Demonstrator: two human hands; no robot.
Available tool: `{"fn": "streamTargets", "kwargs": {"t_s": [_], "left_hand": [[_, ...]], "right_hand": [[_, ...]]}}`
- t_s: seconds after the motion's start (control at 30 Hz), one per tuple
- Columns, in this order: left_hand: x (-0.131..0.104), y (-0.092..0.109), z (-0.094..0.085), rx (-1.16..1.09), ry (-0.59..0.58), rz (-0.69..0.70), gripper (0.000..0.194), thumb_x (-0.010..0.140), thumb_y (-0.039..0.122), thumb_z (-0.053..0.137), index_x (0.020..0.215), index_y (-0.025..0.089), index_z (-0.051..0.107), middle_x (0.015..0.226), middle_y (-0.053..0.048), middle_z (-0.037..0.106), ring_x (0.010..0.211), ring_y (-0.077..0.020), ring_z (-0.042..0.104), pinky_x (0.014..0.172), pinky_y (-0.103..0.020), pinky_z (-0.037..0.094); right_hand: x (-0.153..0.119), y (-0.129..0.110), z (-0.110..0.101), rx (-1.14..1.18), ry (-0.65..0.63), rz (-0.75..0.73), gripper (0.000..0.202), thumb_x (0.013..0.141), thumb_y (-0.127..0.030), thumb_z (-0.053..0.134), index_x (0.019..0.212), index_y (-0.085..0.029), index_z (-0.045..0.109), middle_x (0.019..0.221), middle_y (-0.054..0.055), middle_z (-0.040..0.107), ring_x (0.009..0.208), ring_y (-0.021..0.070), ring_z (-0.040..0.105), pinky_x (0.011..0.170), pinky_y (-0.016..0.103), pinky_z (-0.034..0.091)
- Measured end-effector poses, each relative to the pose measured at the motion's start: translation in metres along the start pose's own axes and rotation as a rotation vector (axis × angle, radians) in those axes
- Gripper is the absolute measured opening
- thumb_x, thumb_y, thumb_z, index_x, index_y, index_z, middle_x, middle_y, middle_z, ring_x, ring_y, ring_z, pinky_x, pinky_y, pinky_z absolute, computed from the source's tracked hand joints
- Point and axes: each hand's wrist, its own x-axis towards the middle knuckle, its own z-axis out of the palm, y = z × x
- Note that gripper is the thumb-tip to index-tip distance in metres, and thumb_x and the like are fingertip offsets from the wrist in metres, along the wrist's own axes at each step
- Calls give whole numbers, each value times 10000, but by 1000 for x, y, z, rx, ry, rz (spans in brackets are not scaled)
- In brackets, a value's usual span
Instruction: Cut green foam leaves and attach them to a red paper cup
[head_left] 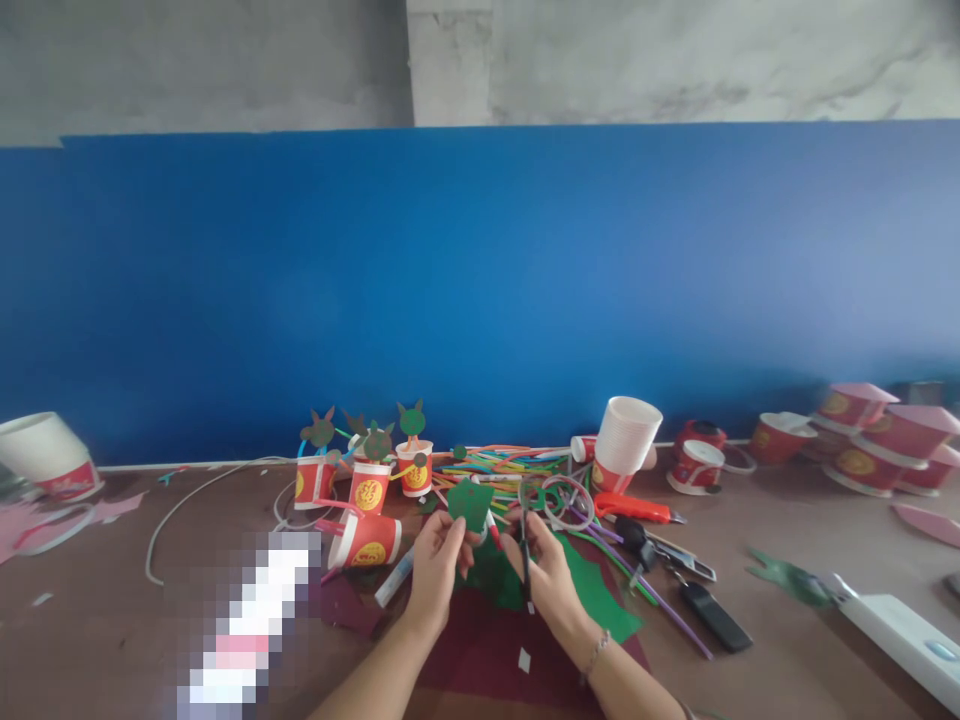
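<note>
My left hand (436,565) pinches a small dark green paper cutout (470,503) with pointed corners between thumb and fingers. Just to its right, my right hand (553,575) is closed on a dark pair of scissors (526,565), seen nearly edge-on. The scissors and cutout are apart. Below both hands lie green paper (606,600) and a maroon sheet (487,655) with a small white scrap (524,660) on it. A red-and-white marker (493,528) shows between the hands, partly hidden. A white tube (395,580) lies beside my left hand.
Red paper cups (371,487) with green animal-head cutouts stand behind, left; one cup (365,540) lies sideways. Colourful pipe cleaners (495,462) spread behind my hands. To the right are stacked cups (627,440), an orange cutter (637,508), keys (679,560) and a glue gun (892,630).
</note>
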Motion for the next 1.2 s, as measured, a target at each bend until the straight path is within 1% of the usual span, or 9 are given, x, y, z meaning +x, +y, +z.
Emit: {"fn": "streamTargets", "kwargs": {"t_s": [0.13,0.27,0.4,0.53,0.7,0.8,0.93,1.07,1.2], "left_hand": [[0,2,0,-60,-19,-1,341,730,456,616,669,182,423,572,21,603,412,-64,453,387,-166,335],[-1,5,2,-63,-31,-11,353,711,470,627,645,182,434,512,42,565,394,-63,434,384,-165,325],[-2,6,2,-36,-65,-40,344,711,471,620,634,172,468,454,47,520,387,-65,413,371,-158,300],[-3,6,2,-13,-112,-55,308,733,446,606,678,160,504,444,53,493,384,-63,398,360,-152,283],[-4,2,2,-6,-161,-74,323,727,462,605,703,155,508,574,26,555,390,-52,412,347,-154,275],[-4,0,2,21,-177,-69,337,741,479,586,691,159,493,521,51,496,375,-46,376,348,-155,254],[-4,0,3,84,-157,-70,385,761,526,543,653,166,463,461,81,393,365,-35,300,353,-155,197],[-4,3,3,100,-158,-83,418,728,559,562,633,168,450,464,86,362,388,-35,270,375,-158,176],[-4,2,3,94,-175,-101,412,702,557,592,655,166,471,474,86,348,421,-45,275,400,-163,190]], "right_hand": [[-2,-4,0,-119,-168,-7,255,754,-368,617,886,-152,646,711,15,600,623,136,491,575,222,402],[-3,-6,2,-126,-243,-11,249,752,-363,607,826,-137,679,662,9,585,570,122,460,525,216,378],[-4,-6,4,-48,-249,47,250,736,-378,624,748,-133,671,527,-31,498,460,82,381,429,193,310],[-4,-5,5,57,-253,122,261,692,-398,676,702,-140,635,472,-57,441,406,68,376,395,183,296],[-2,-4,5,88,-260,147,273,685,-407,681,671,-145,606,468,-58,450,379,66,401,373,174,300],[-2,-3,5,111,-269,157,244,688,-371,682,661,-144,595,476,-60,449,368,58,391,367,169,297],[-2,-1,5,98,-279,170,214,708,-333,664,645,-147,577,438,-69,429,350,56,377,361,167,290],[-3,-1,5,108,-299,179,216,709,-335,663,655,-150,567,434,-72,436,351,57,384,363,166,297],[-2,-2,5,116,-291,189,268,685,-382,680,651,-153,547,437,-69,446,363,59,388,372,169,318]]}}
